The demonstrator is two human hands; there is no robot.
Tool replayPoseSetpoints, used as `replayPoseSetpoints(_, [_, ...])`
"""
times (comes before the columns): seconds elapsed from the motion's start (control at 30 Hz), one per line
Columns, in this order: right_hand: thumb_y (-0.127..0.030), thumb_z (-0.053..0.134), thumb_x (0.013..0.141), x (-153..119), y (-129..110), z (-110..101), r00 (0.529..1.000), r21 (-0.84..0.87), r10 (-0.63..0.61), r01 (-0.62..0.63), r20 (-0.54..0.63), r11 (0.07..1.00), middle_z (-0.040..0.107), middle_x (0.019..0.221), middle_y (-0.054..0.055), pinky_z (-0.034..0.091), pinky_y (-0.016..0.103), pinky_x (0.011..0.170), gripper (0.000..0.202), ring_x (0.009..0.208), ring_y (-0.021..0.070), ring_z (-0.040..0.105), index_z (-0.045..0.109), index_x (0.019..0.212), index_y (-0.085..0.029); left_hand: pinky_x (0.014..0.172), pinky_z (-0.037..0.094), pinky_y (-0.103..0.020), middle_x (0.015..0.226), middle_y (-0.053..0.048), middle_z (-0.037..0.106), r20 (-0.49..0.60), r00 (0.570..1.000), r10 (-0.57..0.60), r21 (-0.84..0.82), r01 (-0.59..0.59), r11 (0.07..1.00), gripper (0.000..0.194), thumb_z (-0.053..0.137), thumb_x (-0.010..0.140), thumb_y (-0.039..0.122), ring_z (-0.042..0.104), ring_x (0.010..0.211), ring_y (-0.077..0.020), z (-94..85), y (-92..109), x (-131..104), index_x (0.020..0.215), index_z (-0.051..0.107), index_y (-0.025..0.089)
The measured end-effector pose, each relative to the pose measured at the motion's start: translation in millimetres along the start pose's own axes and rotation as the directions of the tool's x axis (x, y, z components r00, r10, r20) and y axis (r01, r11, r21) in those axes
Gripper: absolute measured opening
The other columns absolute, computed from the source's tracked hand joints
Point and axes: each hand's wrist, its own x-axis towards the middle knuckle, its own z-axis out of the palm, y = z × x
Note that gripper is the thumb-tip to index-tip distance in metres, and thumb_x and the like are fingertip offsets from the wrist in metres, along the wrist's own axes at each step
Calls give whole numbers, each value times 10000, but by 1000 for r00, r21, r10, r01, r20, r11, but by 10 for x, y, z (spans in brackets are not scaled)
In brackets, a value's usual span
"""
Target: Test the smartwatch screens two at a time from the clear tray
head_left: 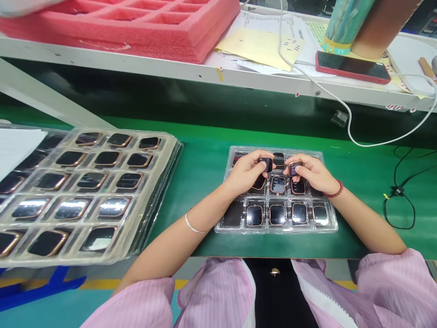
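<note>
My left hand (248, 172) holds a small square watch (266, 164) with its screen facing up, the thumb pressed on it. A second watch (294, 169), its screen lit with text, is gripped in my right hand (312, 173). Both hands are above a clear plastic tray (282, 230) holding several watches in compartments. One watch in the middle row (277, 184) shows a lit screen. The front row has dark, reflective screens, and its leftmost compartment shows no watch. My hands cover part of the back row.
Stacked trays of watches (136, 228) stand at the left on the green table (198, 182). Above, a shelf (164, 72) bears pink foam (201, 38), papers (259, 43) and a red-edged phone (353, 67). A white cable (348, 118) hangs from it; a black cable (398, 191) lies right.
</note>
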Motion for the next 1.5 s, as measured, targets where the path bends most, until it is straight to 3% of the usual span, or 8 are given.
replayPoseSetpoints(0.5, [-339,648,952,1,2,8,1000,-36,-11,11,13,999,763,946,65,615,270,635,243,637,117,659,645,1132,-176,651,535,-255,923,-43,740,9,1000,5,-13,-5,1000,231,554,837,174,618,623,-99,-3,-17,5,1053,633,155])
replayPoseSetpoints(0.73, [-192,610,927,-5,20,-1,995,-45,-95,97,26,994,745,1083,76,617,274,692,311,758,130,692,583,1236,-188,743,552,-281,995,-59,731,-36,996,86,-55,-88,995,368,640,718,104,695,901,-179,4,-107,39,1081,632,164])
replayPoseSetpoints(0.87, [-191,579,940,-7,25,0,994,-80,-104,107,39,991,743,1082,82,620,284,682,303,759,137,695,577,1243,-189,714,548,-284,950,-55,724,-16,995,99,-70,-100,993,283,634,749,132,699,890,-187,3,-107,37,1030,634,163])
replayPoseSetpoints(1.0, [-131,601,887,-14,17,3,989,-74,-133,137,56,988,736,1123,79,627,300,747,376,821,147,713,574,1256,-198,790,550,-307,981,-52,725,-12,993,118,-80,-119,990,331,655,729,118,696,920,-186,-2,-98,33,1054,626,170])
replayPoseSetpoints(1.13, [-137,564,911,-13,16,1,990,-74,-119,124,70,990,744,1074,72,624,289,706,331,763,135,706,584,1237,-192,726,540,-293,955,-55,719,-2,994,109,-83,-109,991,281,637,750,138,691,891,-186,-3,-103,34,1029,624,166])
replayPoseSetpoints(1.3, [-98,586,861,-14,8,1,989,-90,-131,137,66,986,738,1120,80,630,318,760,411,824,156,719,571,1259,-196,782,538,-297,1022,-62,722,4,995,100,-80,-99,992,379,661,720,110,689,959,-195,-3,-107,28,1092,618,173])
replayPoseSetpoints(1.5, [-114,569,883,-15,12,10,991,-99,-118,123,55,987,742,1094,80,629,310,741,367,787,143,709,579,1242,-191,749,538,-297,985,-64,723,15,996,88,-79,-87,993,327,639,747,130,691,922,-196,3,-97,29,1071,621,168])
